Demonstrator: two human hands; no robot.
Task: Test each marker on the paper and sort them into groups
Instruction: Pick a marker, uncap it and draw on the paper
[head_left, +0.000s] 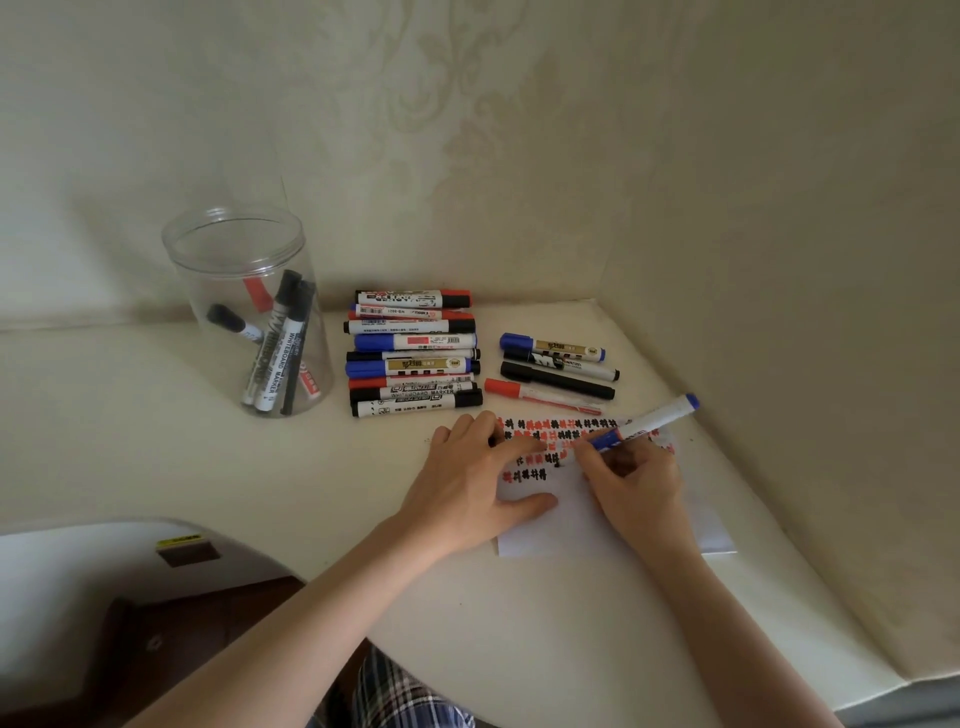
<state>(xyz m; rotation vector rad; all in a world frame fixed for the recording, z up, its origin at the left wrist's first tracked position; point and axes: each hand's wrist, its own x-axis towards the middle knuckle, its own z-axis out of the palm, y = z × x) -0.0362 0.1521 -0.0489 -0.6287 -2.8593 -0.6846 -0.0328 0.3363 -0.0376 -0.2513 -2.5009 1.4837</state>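
Right hand (636, 480) grips a blue marker (647, 422), tip on the paper (550, 525); left hand (475, 480) lies flat on the paper; marker piles at 12 o'clock; jar (249, 312) at 10 o'clock.

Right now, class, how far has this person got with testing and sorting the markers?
Well along. Done: the paper carries rows of red and black test marks, and two sorted groups lie behind it, a large pile and a small group. In hand: the right hand writes with a blue marker while the left hand steadies the sheet. Left: several markers in the clear jar.
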